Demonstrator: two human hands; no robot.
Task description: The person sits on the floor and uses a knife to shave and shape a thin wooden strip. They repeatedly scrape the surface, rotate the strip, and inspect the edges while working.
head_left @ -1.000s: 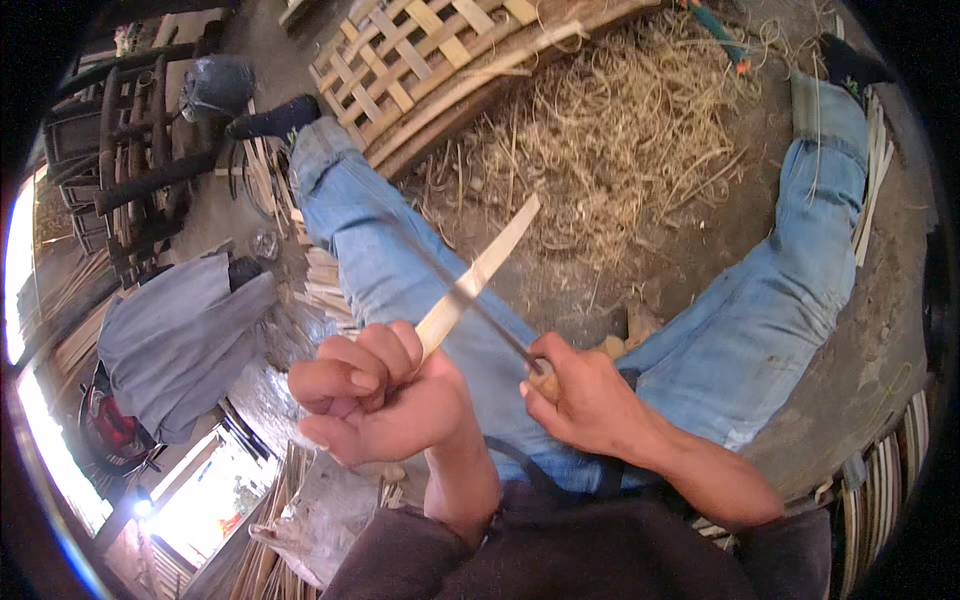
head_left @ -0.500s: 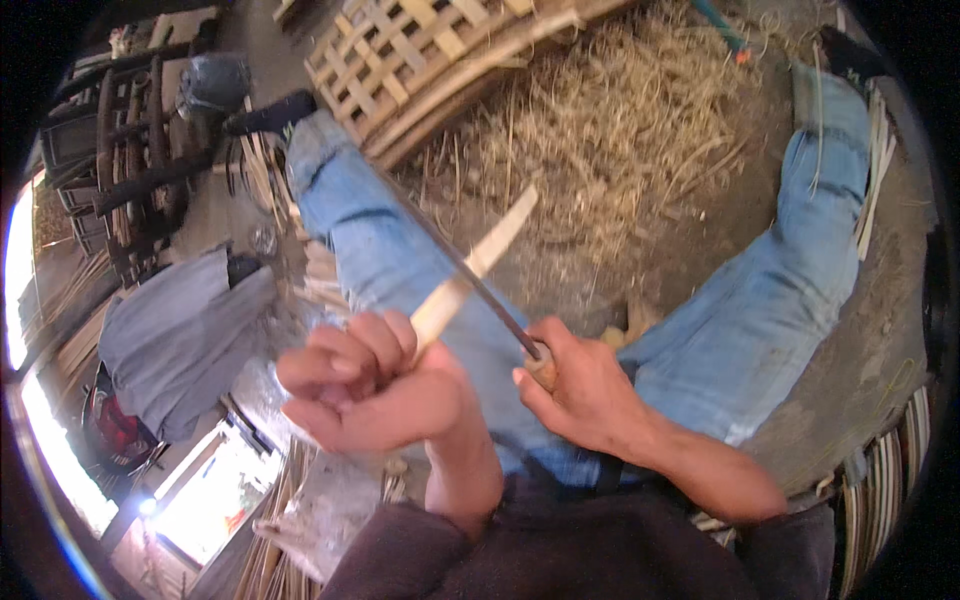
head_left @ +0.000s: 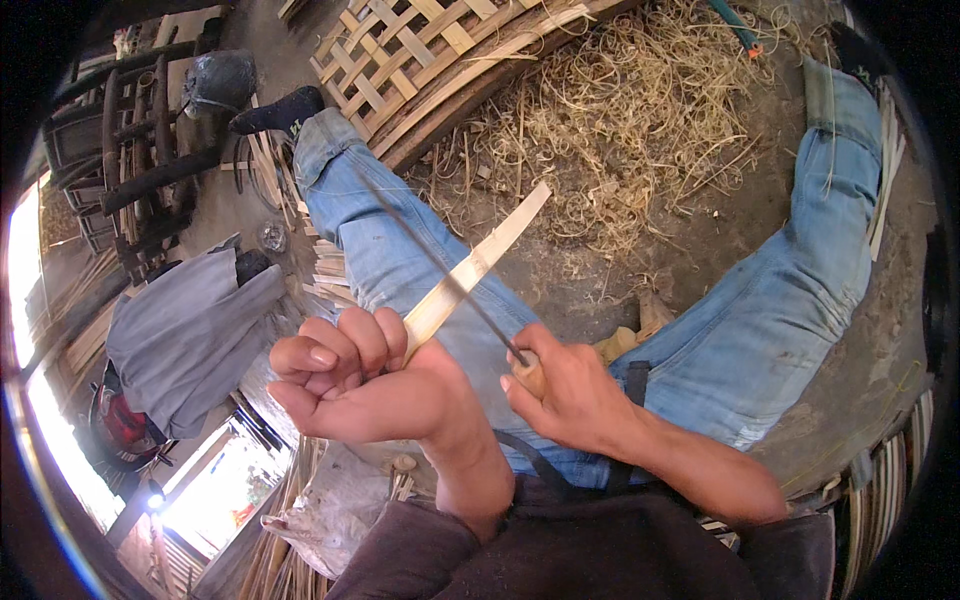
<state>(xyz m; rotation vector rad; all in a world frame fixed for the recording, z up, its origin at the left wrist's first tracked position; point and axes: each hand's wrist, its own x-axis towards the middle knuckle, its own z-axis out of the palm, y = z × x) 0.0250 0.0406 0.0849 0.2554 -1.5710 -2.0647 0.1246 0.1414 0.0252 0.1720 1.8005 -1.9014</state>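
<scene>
My left hand [head_left: 370, 380] is closed in a fist around a pale flat strip of split wood or bamboo [head_left: 480, 262], which points up and away over my thigh. In my right hand [head_left: 575, 395] is the wooden handle [head_left: 529, 374] of a long knife, its thin dark blade [head_left: 415, 233] slanting up to the left. The blade crosses the strip near its middle; whether the edge touches it I cannot tell. Part of the strip is hidden inside my left fist.
My legs in blue jeans [head_left: 740, 330] spread on both sides. Between them lies a heap of curly shavings [head_left: 610, 150], beside a woven lattice panel [head_left: 420, 50] on thick boards. Left are a grey cloth [head_left: 190, 340] and stacked strips [head_left: 330, 270]; more strips [head_left: 905, 470] stand right.
The knife has shifted slightly left and down along with my right hand. My left hand still grips the strip in nearly the same place.
</scene>
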